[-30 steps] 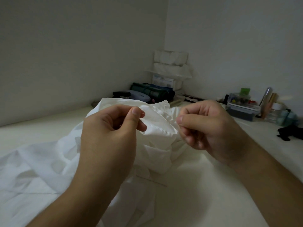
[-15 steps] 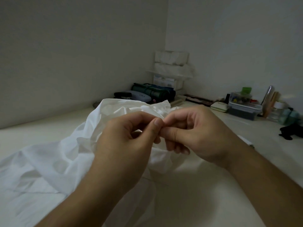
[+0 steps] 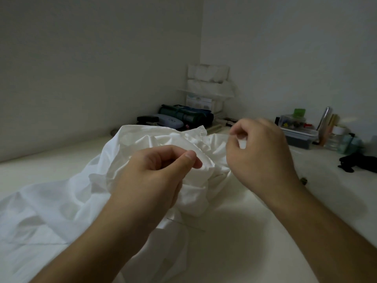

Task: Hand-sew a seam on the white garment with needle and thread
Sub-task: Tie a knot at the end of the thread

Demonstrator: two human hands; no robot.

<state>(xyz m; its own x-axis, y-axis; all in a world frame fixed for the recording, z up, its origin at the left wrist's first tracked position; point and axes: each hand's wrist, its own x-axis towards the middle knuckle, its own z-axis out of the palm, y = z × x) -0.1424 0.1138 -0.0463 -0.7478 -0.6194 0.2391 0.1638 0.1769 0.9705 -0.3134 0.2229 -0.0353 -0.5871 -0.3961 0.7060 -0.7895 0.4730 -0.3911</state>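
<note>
The left hand (image 3: 163,170) pinches a fold of the white garment (image 3: 61,201); the right hand (image 3: 259,152), beside that fold, has fingers curled as if drawing thread, though none shows. I'd keep the fold taut; pull gently.

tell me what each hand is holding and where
Left hand pinches a gathered fold of the white cotton garment; right hand is curled as if pinching, contents too blurred to tell.

A home room corner: white table (image 3: 234,242) with stacked tissue packs (image 3: 208,78), storage box (image 3: 295,131), bottles (image 3: 336,137).
</note>
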